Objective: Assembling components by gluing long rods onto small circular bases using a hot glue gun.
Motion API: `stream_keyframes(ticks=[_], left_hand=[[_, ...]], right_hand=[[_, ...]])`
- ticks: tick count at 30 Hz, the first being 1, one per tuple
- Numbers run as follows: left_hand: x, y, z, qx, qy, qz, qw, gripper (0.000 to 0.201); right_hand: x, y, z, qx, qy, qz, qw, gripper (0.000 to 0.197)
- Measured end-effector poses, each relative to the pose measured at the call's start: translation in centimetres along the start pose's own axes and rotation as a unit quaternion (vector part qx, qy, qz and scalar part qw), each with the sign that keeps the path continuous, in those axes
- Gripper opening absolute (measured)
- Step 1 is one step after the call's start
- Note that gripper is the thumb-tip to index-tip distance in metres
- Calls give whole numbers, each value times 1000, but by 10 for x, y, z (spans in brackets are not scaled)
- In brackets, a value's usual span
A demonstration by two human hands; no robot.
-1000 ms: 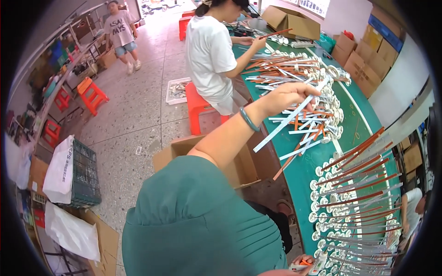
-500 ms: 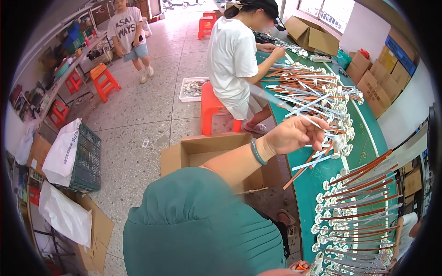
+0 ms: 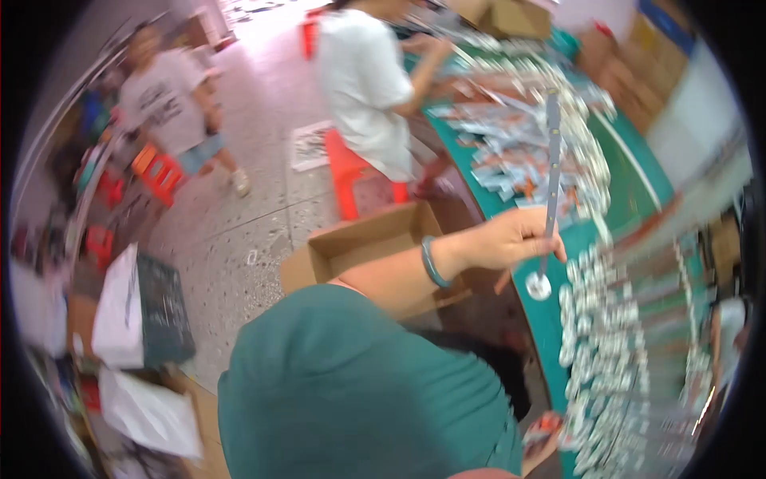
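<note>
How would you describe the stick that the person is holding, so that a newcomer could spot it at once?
Find the long green table on the right, strewn with stick-like parts. At its near edge, the person's left hand grips one grey stick with a round white end. Unlike the others, it stands upright, lifted off the table.

- Long thin grey rod with round silvery metal end (image 3: 549,184): smooth, slightly glossy.
- Green matt table top (image 3: 638,172), at 2 o'clock.
- Brown matt cardboard box (image 3: 375,243).
- Teal cloth shirt (image 3: 359,391), at 6 o'clock: soft, matt.
- Speckled stone floor (image 3: 239,231): smooth.
</note>
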State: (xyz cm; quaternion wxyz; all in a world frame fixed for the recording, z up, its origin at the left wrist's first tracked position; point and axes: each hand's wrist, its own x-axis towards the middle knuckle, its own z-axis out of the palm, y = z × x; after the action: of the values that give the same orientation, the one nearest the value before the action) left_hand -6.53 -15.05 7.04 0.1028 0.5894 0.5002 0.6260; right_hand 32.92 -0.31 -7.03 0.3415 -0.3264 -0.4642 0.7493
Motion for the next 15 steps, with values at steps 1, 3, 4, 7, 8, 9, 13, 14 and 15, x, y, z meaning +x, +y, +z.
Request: stream_keyframes(ticks=[1,3,4,7,8,9,13,14,15], left_hand=[[8,24,11,-55,-37,-95,993,23],[19,-12,42,-44,-53,47,997,20],[19,-13,58,-29,-76,30,996,13],[29,-18,83,48,-157,0,986,14],[31,-25,91,58,-172,1,983,14],[34,-33,100,69,-183,4,981,15],[32,-56,134,94,-204,15,974,13],[31,-51,136,92,-219,-32,971,13],[27,-54,138,90,-220,-33,971,13]], right_hand=[[-37,-27,36,-94,130,-24,987,30],[-31,-24,12,-121,133,69,981,38],[-23,-13,-3,-83,41,17,996,38],[-11,-17,19,-116,57,36,991,27],[-8,-18,27,-109,38,9,993,24],[-8,-20,33,-118,24,-19,992,24],[-4,-20,29,-175,17,-2,984,24],[-3,-21,31,-191,9,4,982,26],[-2,-22,36,-191,12,5,981,26]])
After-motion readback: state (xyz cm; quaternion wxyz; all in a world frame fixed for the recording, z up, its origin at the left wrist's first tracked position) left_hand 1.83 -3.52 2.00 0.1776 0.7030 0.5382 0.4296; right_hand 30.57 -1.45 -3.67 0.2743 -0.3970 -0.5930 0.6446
